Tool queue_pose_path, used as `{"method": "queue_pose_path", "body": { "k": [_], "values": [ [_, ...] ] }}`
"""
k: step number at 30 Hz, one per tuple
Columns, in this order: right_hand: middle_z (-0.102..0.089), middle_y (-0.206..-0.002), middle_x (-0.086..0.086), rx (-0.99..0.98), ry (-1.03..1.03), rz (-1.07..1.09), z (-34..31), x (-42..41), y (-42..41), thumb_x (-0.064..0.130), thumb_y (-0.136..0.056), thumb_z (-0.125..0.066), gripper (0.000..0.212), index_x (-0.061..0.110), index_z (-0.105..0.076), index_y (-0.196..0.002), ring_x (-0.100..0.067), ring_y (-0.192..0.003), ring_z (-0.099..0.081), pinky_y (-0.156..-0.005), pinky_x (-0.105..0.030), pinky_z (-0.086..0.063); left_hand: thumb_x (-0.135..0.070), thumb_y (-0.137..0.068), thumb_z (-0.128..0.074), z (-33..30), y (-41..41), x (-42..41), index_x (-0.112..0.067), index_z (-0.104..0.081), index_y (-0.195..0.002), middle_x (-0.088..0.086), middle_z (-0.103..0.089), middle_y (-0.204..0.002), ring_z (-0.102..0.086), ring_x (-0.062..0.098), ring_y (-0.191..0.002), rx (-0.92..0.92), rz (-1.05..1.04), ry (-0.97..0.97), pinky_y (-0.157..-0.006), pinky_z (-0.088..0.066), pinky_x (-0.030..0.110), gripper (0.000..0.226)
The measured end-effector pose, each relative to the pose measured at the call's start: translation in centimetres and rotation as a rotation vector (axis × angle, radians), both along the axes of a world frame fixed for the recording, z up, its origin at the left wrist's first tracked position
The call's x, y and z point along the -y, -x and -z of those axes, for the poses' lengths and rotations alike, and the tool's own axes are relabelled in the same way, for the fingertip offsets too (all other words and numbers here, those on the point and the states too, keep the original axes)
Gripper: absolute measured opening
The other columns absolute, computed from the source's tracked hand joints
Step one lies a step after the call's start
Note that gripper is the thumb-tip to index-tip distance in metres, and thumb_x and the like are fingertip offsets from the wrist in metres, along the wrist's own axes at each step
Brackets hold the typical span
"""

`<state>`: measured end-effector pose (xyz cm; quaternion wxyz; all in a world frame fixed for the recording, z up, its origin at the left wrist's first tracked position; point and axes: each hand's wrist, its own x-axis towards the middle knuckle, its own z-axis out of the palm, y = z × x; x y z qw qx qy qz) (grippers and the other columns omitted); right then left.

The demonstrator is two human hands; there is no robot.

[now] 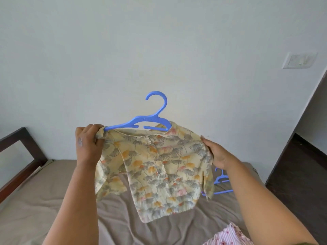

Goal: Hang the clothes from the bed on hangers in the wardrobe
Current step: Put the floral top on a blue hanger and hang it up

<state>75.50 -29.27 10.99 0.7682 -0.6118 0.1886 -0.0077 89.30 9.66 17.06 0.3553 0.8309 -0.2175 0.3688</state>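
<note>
Holding floral top aloft over bed on blue hanger | left hand: fingers curled round left shoulder fabric and hanger end | right hand: gripping right sleeve edge | second blue hanger lying on bed | pink striped garment at lower edge.

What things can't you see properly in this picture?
Head view:
- Spare hanger on the bed: partly hidden by the floral top and right forearm.
- Pink striped garment: cut off by the bottom edge.
- Right hand: its fingers are behind the top's sleeve.
- Wardrobe: not in view.
- Held hanger: its right arm sits inside the top.
</note>
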Motion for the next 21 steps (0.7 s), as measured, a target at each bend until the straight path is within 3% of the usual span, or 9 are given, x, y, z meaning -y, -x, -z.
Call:
{"method": "queue_pose_path", "body": {
  "k": [3, 5, 8, 11, 13, 14, 16, 18, 21],
  "values": [
    [-0.07, -0.109, -0.018, -0.158, 0.088, -0.284, -1.0, 0.1, 1.2, 0.025, -0.091, -0.052, 0.031, 0.005, -0.073, -0.103, -0.031, -0.098, -0.067, -0.094, -0.046, -0.051, 0.016, -0.075, -0.055, 0.0, -0.1, -0.6, -0.005, -0.066, -0.096, 0.005, -0.063, -0.088, -0.031, 0.016, -0.093, -0.008, -0.001, -0.02, -0.075, -0.026, 0.026, 0.031],
    [-0.073, -0.096, -0.017, -0.137, 0.202, -0.283, -1.5, -0.3, 1.2, 0.019, -0.091, -0.056, 0.023, 0.004, -0.074, -0.091, -0.028, -0.086, -0.07, -0.083, -0.042, -0.056, 0.016, -0.075, -0.054, 0.5, -0.4, -1.2, -0.006, -0.066, -0.096, 0.006, -0.064, -0.089, -0.032, 0.018, -0.093, -0.037, -0.015, -0.042, -0.076, -0.027, 0.027, 0.032],
    [-0.073, -0.092, -0.008, 0.049, 0.41, 0.075, -1.6, -0.9, -0.2, 0.029, -0.099, -0.051, 0.03, 0.004, -0.067, -0.105, -0.027, -0.093, -0.068, -0.084, -0.035, -0.053, 0.013, -0.077, -0.057, 1.3, -0.9, -2.2, -0.007, -0.067, -0.099, 0.009, -0.065, -0.091, -0.036, 0.025, -0.092, -0.107, -0.057, -0.096, -0.077, -0.03, 0.032, 0.03],
    [-0.063, -0.082, -0.001, 0.227, 0.75, 0.399, -2.0, -1.9, -1.0, 0.032, -0.103, -0.038, 0.03, 0.015, -0.058, -0.089, -0.025, -0.086, -0.06, -0.072, -0.028, -0.045, 0.011, -0.078, -0.061, 2.2, -0.8, -1.9, -0.006, -0.068, -0.097, 0.01, -0.066, -0.087, -0.035, 0.024, -0.087, -0.091, -0.075, -0.145, -0.075, -0.032, 0.035, 0.027],
    [-0.057, -0.083, 0.003, 0.27, 0.729, 0.323, -2.9, -2.5, -0.9, 0.049, -0.096, -0.046, 0.033, 0.016, -0.05, -0.091, -0.022, -0.083, -0.058, -0.073, -0.033, -0.047, 0.012, -0.079, -0.061, 2.5, -0.4, -1.5, -0.006, -0.069, -0.096, 0.011, -0.066, -0.085, -0.039, 0.028, -0.088, -0.068, -0.089, -0.125, -0.073, -0.033, 0.036, 0.027],
    [-0.056, -0.088, 0.004, 0.215, 0.745, 0.21, -3.4, -2.6, -0.7, 0.058, -0.086, -0.057, 0.045, 0.016, -0.047, -0.098, -0.019, -0.085, -0.057, -0.075, -0.036, -0.049, 0.013, -0.078, -0.059, 2.6, -0.3, -1.4, -0.005, -0.069, -0.097, 0.012, -0.065, -0.086, -0.04, 0.031, -0.089, -0.069, -0.108, -0.103, -0.074, -0.034, 0.036, 0.029],
    [-0.053, -0.094, 0.008, 0.066, 0.961, -0.02, -4.3, -2.7, -0.1, 0.058, -0.064, -0.08, 0.075, 0.02, -0.036, -0.112, -0.014, -0.087, -0.054, -0.071, -0.032, -0.046, 0.015, -0.077, -0.055, 2.8, -0.2, -1.6, -0.005, -0.068, -0.101, 0.013, -0.065, -0.091, -0.041, 0.034, -0.093, -0.093, -0.159, -0.054, -0.075, -0.034, 0.037, 0.034],
    [-0.054, -0.085, 0.01, 0.02, 1.256, -0.072, -4.3, -2.4, 0.5, 0.058, -0.056, -0.085, 0.091, 0.028, -0.033, -0.124, -0.014, -0.08, -0.056, -0.063, -0.028, -0.041, 0.016, -0.077, -0.051, 2.5, -0.3, -2.0, -0.006, -0.067, -0.105, 0.014, -0.064, -0.096, -0.04, 0.034, -0.096, -0.124, -0.198, -0.03, -0.076, -0.032, 0.034, 0.039],
    [-0.057, -0.078, 0.012, 0.122, 1.531, 0.196, -3.1, -1.2, 1.3, 0.05, -0.066, -0.081, 0.066, 0.03, -0.052, -0.121, -0.019, -0.079, -0.061, -0.059, -0.026, -0.035, 0.013, -0.079, -0.051, 2.1, -0.2, -2.3, -0.007, -0.066, -0.108, 0.012, -0.064, -0.101, -0.039, 0.033, -0.101, -0.157, -0.194, -0.03, -0.077, -0.033, 0.035, 0.038]
  ]
}}
